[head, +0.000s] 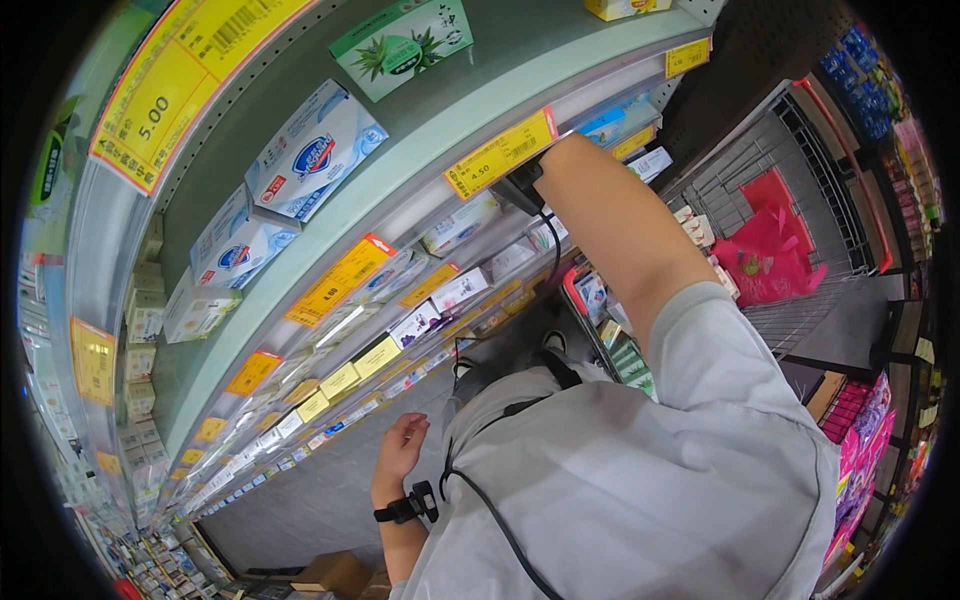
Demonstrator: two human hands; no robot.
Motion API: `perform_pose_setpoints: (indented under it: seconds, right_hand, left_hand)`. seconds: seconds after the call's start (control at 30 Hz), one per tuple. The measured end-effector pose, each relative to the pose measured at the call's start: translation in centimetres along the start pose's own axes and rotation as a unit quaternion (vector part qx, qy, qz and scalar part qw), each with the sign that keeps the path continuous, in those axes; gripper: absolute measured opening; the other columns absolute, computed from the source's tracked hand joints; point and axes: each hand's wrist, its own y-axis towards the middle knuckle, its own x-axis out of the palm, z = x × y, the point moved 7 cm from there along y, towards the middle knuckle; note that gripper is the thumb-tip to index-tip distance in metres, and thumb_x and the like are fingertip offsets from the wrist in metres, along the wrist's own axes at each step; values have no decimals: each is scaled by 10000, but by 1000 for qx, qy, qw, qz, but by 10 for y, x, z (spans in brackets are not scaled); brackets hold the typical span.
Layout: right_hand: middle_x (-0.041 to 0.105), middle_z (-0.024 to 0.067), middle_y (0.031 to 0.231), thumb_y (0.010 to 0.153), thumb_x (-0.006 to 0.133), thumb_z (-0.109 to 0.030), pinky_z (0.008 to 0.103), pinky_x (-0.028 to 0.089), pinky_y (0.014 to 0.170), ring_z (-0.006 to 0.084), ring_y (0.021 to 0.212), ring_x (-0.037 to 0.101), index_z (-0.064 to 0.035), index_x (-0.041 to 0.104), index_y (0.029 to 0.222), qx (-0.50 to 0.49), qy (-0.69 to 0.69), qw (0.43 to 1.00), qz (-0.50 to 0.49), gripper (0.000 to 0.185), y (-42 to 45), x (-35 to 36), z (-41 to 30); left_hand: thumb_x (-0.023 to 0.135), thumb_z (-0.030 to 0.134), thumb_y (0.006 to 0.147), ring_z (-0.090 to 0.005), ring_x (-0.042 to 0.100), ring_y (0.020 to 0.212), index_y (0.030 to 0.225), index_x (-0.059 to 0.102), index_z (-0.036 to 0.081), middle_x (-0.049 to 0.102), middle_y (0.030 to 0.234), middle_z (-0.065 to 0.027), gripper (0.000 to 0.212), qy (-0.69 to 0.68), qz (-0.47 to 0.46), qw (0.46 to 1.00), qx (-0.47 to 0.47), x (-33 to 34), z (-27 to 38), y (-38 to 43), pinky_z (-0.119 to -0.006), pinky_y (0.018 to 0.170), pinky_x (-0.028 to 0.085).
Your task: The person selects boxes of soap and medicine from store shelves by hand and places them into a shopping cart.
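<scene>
My left hand (406, 442) hangs low beside my body, its fingers loosely curled with nothing in them; a black device is strapped to the wrist. My right arm reaches up into the shelving, and the hand is hidden behind the shelf edge and a yellow price tag (504, 152). A black device with a cable shows by that wrist. On the upper shelf, to the left, stand white and blue Safeguard soap boxes (317, 150) and a green box with plant pictures (403, 46). More Safeguard boxes (461, 225) lie on the shelf below, near my right forearm.
Lower shelves hold rows of small boxes (376, 358). Beside my right arm stands a wire shopping cart (795, 315) with a red plastic bag (772, 259). A red-rimmed container (576, 294) with packaged goods is near my legs. A cardboard box (334, 574) sits on the floor at the bottom.
</scene>
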Motion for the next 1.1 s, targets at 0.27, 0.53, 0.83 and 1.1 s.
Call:
perform_pose_setpoints:
  seconds: [0.27, 0.53, 0.83, 1.1]
  right_hand:
    - [551, 127, 1258, 644, 821, -325, 347, 395, 992, 267, 1147, 514, -88, 526, 1262, 8, -15, 1000, 26, 725, -14, -10, 9]
    - [545, 132, 1260, 633, 830, -311, 343, 388, 997, 263, 1152, 509, -78, 513, 1271, 16, -14, 999, 47, 749, -55, -44, 18]
    - [504, 165, 1262, 516, 868, -196, 330, 333, 1036, 272, 1188, 461, 16, 458, 1281, 9, 345, 928, 140, 893, -134, -65, 17]
    - [501, 105, 1233, 464, 884, -143, 315, 336, 1018, 203, 1164, 471, -9, 356, 1354, 13, 478, 857, 194, 1043, -193, -71, 16]
  left_hand:
    - [596, 175, 894, -141, 615, 764, 1048, 620, 8, 679, 871, -82, 228, 0, 6, 1000, 0, 0, 3, 0, -283, 716, 489]
    - [595, 181, 897, -148, 617, 768, 1050, 616, 5, 676, 875, -83, 234, 20, -3, 1000, 22, 2, 14, 6, -285, 713, 491]
    - [601, 193, 895, -175, 631, 785, 1047, 626, 16, 674, 895, -97, 235, 57, -24, 997, 48, 9, 42, 24, -298, 721, 502]
    - [601, 215, 895, -191, 640, 805, 1068, 622, 25, 668, 905, -110, 258, 89, -46, 994, 54, 20, 56, 32, -301, 730, 508]
